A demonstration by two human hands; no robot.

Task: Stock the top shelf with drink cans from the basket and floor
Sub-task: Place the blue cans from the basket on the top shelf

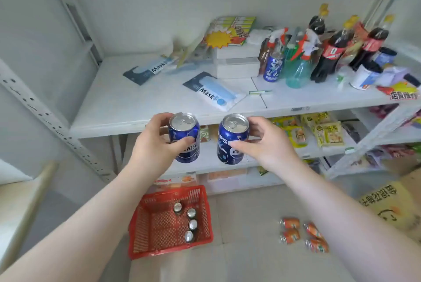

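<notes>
White metal shelving fills your view, and its top shelf [118, 103] is where both cans belong; the board's front-left stretch is bare, while the right end is crowded with cola bottles [328, 58], a spray bottle [297, 74] and one Pepsi can standing on the shelf [273, 68].

Below you, on the floor [246, 213], sits the red basket [142, 220] with four cans [192, 224] upright inside, and to its right four orange cans [290, 223] lie on their sides.

Your left hand [155, 145] wraps one blue Pepsi can [184, 138], thumb across the front and fingers behind. Your right hand [268, 145] grips a second Pepsi can [232, 140] the same way. Both cans are upright, tabs up, in the air just in front of the shelf's front edge and slightly below it, close together but not touching.

To place them well, I'd lift each can so its base clears the edge before you push forward; a base that clips the lip will probably tip. Aim for the bare board on the left, short of the nearer mask packet [215, 92], since setting a can on that soft pack would likely leave it wobbling. Put them down flat, side by side, and let go only once each base is fully seated. Pushing them well back should leave room in front for the cans waiting below.
</notes>
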